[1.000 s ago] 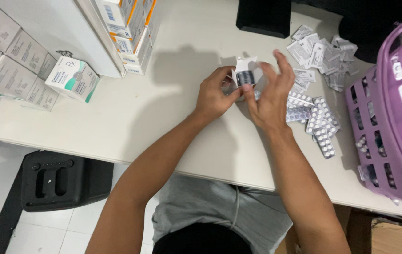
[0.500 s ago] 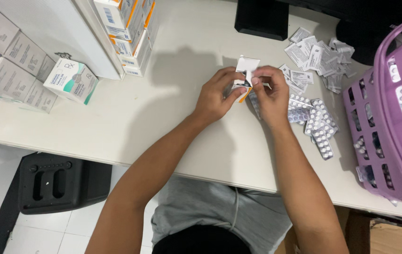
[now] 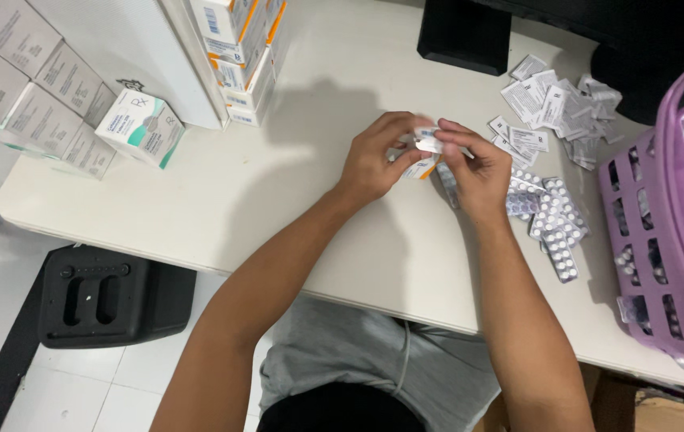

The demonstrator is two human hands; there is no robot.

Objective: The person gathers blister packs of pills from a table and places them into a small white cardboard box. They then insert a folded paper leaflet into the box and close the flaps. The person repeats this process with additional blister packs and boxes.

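My left hand (image 3: 376, 158) and my right hand (image 3: 476, 166) meet over the white table (image 3: 294, 200), both gripping a small white medicine carton (image 3: 424, 152) with an orange edge. The fingertips of both hands pinch its top end. A blister strip (image 3: 447, 182) shows just under my right palm. Right of my right hand lies a heap of silver blister strips (image 3: 550, 220).
Folded paper leaflets (image 3: 554, 108) are scattered at the back right. A purple plastic basket (image 3: 666, 224) holding blister packs stands at the right edge. Stacked medicine boxes (image 3: 238, 48) and more cartons (image 3: 46, 104) fill the left. A black box (image 3: 463, 34) sits behind; a black device (image 3: 102, 296) is on the floor.
The carton has come down from upright to lower between my hands, and my right fingers have closed over its top end.
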